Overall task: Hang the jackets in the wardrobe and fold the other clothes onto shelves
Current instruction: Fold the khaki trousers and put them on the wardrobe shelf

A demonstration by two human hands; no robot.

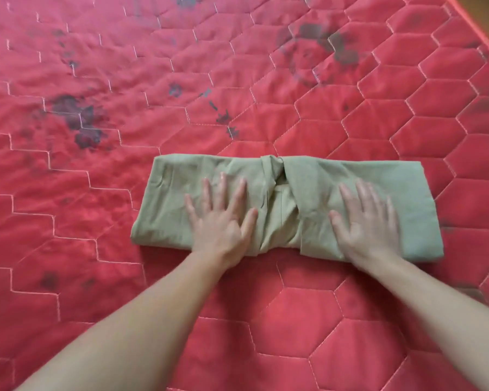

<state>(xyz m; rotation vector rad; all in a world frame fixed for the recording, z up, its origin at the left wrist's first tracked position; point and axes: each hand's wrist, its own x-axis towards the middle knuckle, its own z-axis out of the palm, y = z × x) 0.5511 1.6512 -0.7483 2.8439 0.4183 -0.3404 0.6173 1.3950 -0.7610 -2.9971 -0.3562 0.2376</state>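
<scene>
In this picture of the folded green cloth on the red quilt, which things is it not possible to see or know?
- Head view: what kind of garment the green cloth is; its folds hide the shape.
- Cloth under the left hand and right hand: the flat palms cover it.
- Wardrobe, shelves, jackets: outside the frame.
- Red quilt: cut off on every side but the top right.

This looks like a home bedroom: a red quilted bedcover with hexagon stitching fills the whole frame, with dark stains at the left and upper right.
</scene>
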